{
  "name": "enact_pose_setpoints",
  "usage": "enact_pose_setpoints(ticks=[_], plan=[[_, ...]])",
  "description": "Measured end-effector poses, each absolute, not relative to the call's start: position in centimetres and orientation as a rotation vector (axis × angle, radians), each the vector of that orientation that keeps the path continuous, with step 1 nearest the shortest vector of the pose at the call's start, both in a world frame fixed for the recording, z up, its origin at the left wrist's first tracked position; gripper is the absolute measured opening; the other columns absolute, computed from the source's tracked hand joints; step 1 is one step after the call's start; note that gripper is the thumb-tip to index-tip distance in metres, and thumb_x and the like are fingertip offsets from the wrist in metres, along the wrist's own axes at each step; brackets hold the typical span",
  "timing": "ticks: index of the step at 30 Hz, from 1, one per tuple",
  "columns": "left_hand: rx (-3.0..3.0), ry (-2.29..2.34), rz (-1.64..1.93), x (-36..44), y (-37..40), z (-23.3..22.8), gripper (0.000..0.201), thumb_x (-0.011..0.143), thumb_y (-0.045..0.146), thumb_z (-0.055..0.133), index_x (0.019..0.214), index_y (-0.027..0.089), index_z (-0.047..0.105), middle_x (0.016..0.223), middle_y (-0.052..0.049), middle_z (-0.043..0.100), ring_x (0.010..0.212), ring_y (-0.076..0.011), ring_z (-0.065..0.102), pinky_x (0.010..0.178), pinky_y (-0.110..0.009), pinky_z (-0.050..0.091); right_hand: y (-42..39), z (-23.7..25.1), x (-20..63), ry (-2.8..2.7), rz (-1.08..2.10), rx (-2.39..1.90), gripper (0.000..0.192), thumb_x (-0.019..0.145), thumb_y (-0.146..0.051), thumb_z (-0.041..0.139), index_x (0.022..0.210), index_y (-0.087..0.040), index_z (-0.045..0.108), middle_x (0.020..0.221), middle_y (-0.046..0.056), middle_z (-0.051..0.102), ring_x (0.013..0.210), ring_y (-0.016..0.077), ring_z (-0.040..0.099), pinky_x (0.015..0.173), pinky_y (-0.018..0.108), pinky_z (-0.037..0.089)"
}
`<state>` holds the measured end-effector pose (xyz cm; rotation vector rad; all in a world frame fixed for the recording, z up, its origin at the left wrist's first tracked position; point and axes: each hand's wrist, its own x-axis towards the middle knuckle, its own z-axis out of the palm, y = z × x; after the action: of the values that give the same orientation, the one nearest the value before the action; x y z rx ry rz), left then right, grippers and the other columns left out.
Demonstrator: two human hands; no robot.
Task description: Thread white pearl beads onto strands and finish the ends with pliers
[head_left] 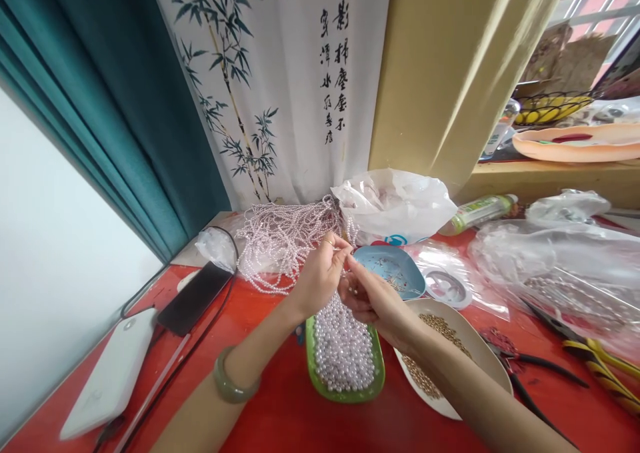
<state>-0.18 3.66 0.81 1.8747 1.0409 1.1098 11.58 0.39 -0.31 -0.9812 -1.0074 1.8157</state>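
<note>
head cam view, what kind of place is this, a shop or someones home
Probably a home craft table used for beading: a green tray of loose pearls, strung pearl strands, pliers, and a bamboo-print curtain behind.

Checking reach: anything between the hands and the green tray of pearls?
Nothing visible. Left hand and right hand are pinched together directly above the far end of the green tray of pearls, with no object between.
</note>
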Motion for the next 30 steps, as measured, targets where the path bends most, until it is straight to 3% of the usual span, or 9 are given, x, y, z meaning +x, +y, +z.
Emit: enact_pose_setpoints(ticks=[4,9,12,16,19,23,27,30], plan=[[1.797,1.000,1.026,0.0,3.8,0.7,0.011,0.084,0.028,0.040,0.082,0.018,0.043,0.061,0.003,0.048,0.053,-0.0089,0.044,0.051,-0.021,0.033,0.3,-0.3,11.5,-1.100,1.730,-0.907,0.042,0.076,-0.046,0.053,0.051,-0.015,0.041,0.043,-0.008,0.021,0.039,0.0028,0.012,0.039,0.020,0.007],[1.604,0.921,1.027,-0.5,4.8,0.2,0.014,0.083,0.032,0.040,0.082,0.018,0.039,0.053,0.007,0.039,0.042,-0.0065,0.035,0.043,-0.019,0.027,0.4,-0.5,11.6,-0.969,1.846,-0.783,0.036,0.077,-0.038,0.053,0.052,-0.015,0.041,0.044,-0.008,0.019,0.040,0.0031,0.010,0.038,0.020,0.006],[1.714,0.965,1.078,-0.8,5.2,0.0,0.015,0.084,0.033,0.040,0.082,0.018,0.041,0.052,0.007,0.038,0.045,-0.0070,0.036,0.046,-0.019,0.030,0.4,-0.6,11.5,-0.944,1.920,-0.816,0.032,0.077,-0.033,0.049,0.052,-0.014,0.045,0.042,-0.007,0.024,0.038,0.0028,0.012,0.037,0.019,0.006],[1.869,1.045,0.965,-0.7,4.6,0.1,0.019,0.084,0.037,0.039,0.084,0.019,0.044,0.049,0.007,0.041,0.040,-0.0079,0.040,0.044,-0.020,0.029,0.4,-1.0,11.3,-1.005,1.985,-0.900,0.039,0.080,-0.044,0.043,0.060,-0.012,0.053,0.042,-0.005,0.034,0.037,0.0028,0.018,0.036,0.018,0.007],[1.852,0.999,0.815,-0.7,4.3,0.3,0.021,0.085,0.040,0.036,0.087,0.020,0.042,0.040,0.009,0.039,0.034,-0.0095,0.041,0.041,-0.020,0.029,0.4,-1.2,11.2,-1.068,1.952,-0.827,0.039,0.080,-0.047,0.046,0.060,-0.013,0.051,0.039,-0.007,0.029,0.036,0.0026,0.016,0.036,0.018,0.008],[1.977,1.052,0.902,-1.0,4.9,0.2,0.018,0.086,0.037,0.037,0.084,0.019,0.043,0.047,0.006,0.045,0.046,-0.0103,0.046,0.049,-0.021,0.033,0.4,-1.3,11.2,-0.963,1.976,-0.742,0.034,0.081,-0.038,0.047,0.055,-0.016,0.043,0.038,-0.010,0.018,0.037,0.0034,0.009,0.035,0.017,0.007],[2.128,1.238,0.921,-1.5,5.9,-0.4,0.017,0.085,0.034,0.038,0.084,0.019,0.046,0.052,0.005,0.044,0.049,-0.0107,0.043,0.051,-0.023,0.030,0.5,-1.6,11.2,-0.892,2.024,-0.743,0.031,0.078,-0.025,0.041,0.048,-0.016,0.039,0.034,-0.007,0.022,0.034,0.0041,0.012,0.034,0.018,0.008],[2.146,1.219,0.932,-1.4,5.9,-0.6,0.016,0.086,0.033,0.037,0.084,0.020,0.045,0.054,0.005,0.044,0.050,-0.0110,0.043,0.051,-0.023,0.029,0.7,-1.9,11.1,-0.856,2.060,-0.733,0.024,0.076,-0.025,0.037,0.055,-0.016,0.046,0.034,-0.007,0.027,0.033,0.0044,0.016,0.034,0.018,0.010]])
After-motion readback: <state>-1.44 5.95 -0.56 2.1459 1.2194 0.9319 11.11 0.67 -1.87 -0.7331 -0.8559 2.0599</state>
